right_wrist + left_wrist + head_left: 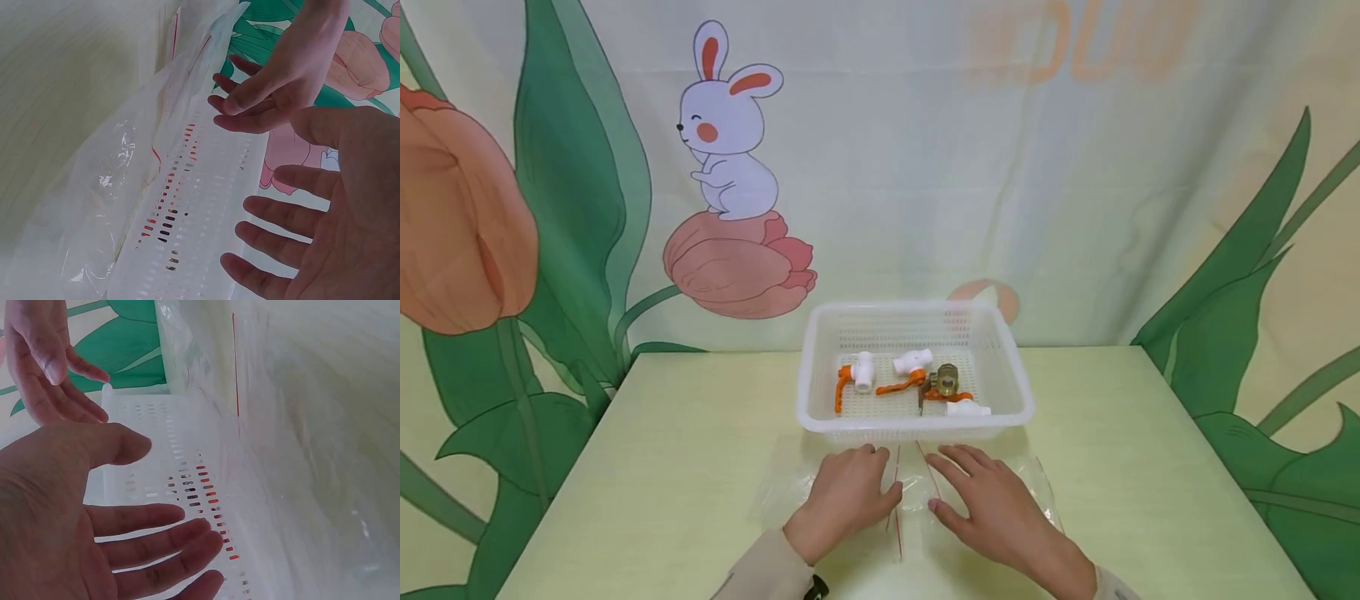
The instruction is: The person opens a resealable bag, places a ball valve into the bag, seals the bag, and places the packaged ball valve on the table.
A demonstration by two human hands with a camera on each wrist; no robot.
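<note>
Clear plastic zip bags [917,492] with red seal lines lie on the table in front of a white perforated basket [820,423]. My left hand [850,492] hovers over the bags on the left, fingers loosely bent and holding nothing. Over their right part, my right hand [992,504] has its fingers spread and nothing in its grasp. Both wrist views show the fingers apart, near the basket's side. Inside the basket lie white valves with orange handles, among them one valve [863,372] at left and another [913,362] in the middle, plus a brass fitting [947,379].
A pale green cloth covers the table [700,450]. Behind the basket hangs a printed curtain [887,167] with a rabbit and tulips, meeting the table's back edge.
</note>
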